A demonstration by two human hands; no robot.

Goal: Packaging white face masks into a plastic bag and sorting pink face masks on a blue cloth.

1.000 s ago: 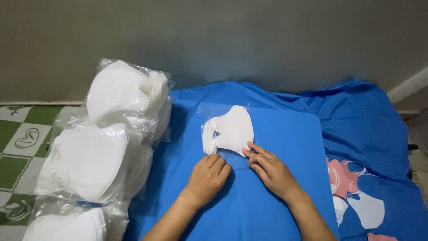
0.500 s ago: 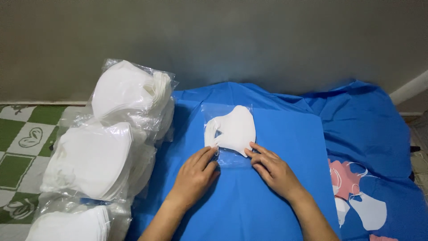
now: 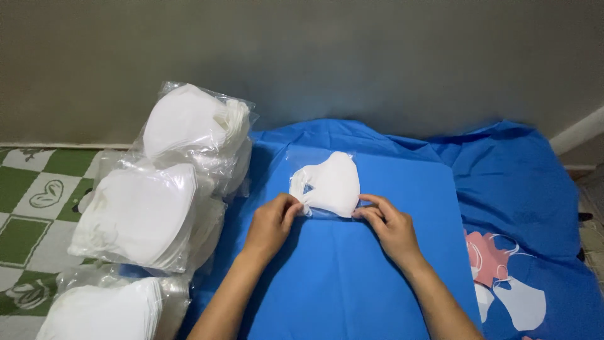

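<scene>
Both hands pinch the near edge of a clear bag holding a white mask [image 3: 330, 184]: left hand [image 3: 272, 221] at its left corner, right hand [image 3: 388, 225] at its right. Blue cloth [image 3: 352, 283] lies open nearer than the mask; bagged mask stacks [image 3: 157, 208] crowd left of it, the lowest cut off.

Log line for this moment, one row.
left hand: pinching sleeve's near edge | right hand: same | white mask: inside clear sleeve | on blue cloth

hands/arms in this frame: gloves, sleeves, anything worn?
Both bare. Left hand and right hand: no gloves, no rings, no watch or wristband showing. Forearms are uncovered down to the frame edge, so no sleeve is in view. Nails look short and unpainted. No markings visible.
</scene>
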